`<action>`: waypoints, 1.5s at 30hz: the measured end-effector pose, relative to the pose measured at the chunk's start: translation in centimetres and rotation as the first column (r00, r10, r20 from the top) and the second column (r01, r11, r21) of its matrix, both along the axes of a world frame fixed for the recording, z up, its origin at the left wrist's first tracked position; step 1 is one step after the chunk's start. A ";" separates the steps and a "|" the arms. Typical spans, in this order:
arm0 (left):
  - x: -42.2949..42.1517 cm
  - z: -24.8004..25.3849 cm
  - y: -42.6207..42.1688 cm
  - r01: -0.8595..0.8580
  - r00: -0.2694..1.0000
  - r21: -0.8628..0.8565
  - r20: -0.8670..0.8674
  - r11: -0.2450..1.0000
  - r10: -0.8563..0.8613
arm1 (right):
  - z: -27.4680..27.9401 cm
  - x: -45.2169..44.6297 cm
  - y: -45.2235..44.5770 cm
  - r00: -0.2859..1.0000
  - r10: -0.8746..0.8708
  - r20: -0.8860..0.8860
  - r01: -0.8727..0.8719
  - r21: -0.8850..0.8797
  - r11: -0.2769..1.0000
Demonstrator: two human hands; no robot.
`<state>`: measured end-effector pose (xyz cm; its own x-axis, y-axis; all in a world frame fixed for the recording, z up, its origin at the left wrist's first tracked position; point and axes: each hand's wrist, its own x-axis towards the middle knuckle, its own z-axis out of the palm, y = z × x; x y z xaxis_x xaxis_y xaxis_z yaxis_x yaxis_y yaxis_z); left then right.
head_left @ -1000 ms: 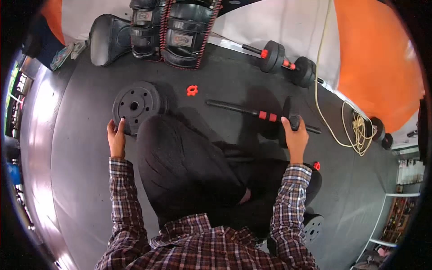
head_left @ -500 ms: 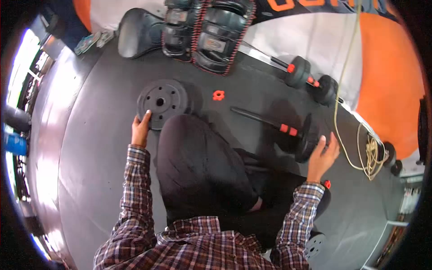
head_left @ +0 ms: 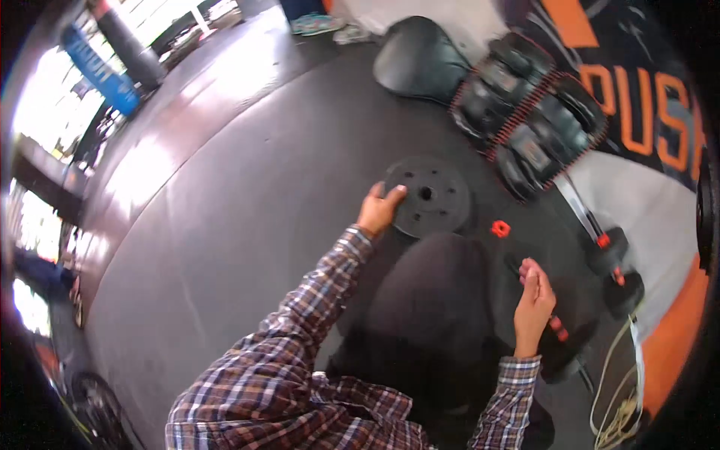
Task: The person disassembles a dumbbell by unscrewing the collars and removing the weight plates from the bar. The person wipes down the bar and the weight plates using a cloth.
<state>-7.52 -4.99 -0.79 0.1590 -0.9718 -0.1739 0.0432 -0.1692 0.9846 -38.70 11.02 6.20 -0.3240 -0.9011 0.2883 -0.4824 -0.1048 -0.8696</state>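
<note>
A black round weight plate (head_left: 445, 212) with a ring of holes lies at my left knee. My left hand (head_left: 381, 208) grips its near left edge, thumb on top and fingers at the rim. My right hand (head_left: 534, 304) is over a black dumbbell bar (head_left: 513, 263), fingers loosely curled and thumb apart. Contact with the bar cannot be made out. The bar carries red collars (head_left: 559, 328), and a dark plate at its lower end is mostly in shadow. A red star-shaped nut (head_left: 500, 229) lies on the mat between the plate and the bar.
Black strike pads (head_left: 529, 120) with red stitching and a black padded piece (head_left: 420, 60) lie ahead. Another loaded dumbbell (head_left: 606, 251) rests by the wall at right, above a coiled pale rope (head_left: 619, 420). A dark mat (head_left: 247, 202) covers the floor.
The view has turned left, so things appear farther right. My right hand has moved from beside the dumbbell's plate to over the bar's free end. My left hand stays on the weight plate.
</note>
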 end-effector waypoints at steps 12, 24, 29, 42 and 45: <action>0.6 -1.0 0.3 0.067 0.996 0.008 0.051 0.998 -0.068 | -3.9 10.1 -17.4 0.850 0.280 -0.447 -0.067 0.435 0.898; -1.3 -3.7 5.5 -0.260 0.711 0.068 -0.661 0.963 0.238 | 0.7 11.1 -17.1 0.819 0.500 -0.282 -0.248 0.612 0.751; 3.6 -0.9 8.7 -0.213 0.557 0.154 -0.792 0.965 0.249 | 1.6 13.8 -17.1 0.700 0.693 -0.174 -0.415 0.691 0.592; 9.1 -5.6 12.0 0.137 0.497 0.143 -0.866 0.980 0.057 | -1.7 11.9 -17.4 0.573 0.801 0.171 -0.684 0.638 0.353; 7.3 -5.2 13.1 0.083 0.452 0.156 -0.886 0.984 0.102 | -0.5 11.5 -16.2 0.702 0.711 -0.030 -0.604 0.503 0.618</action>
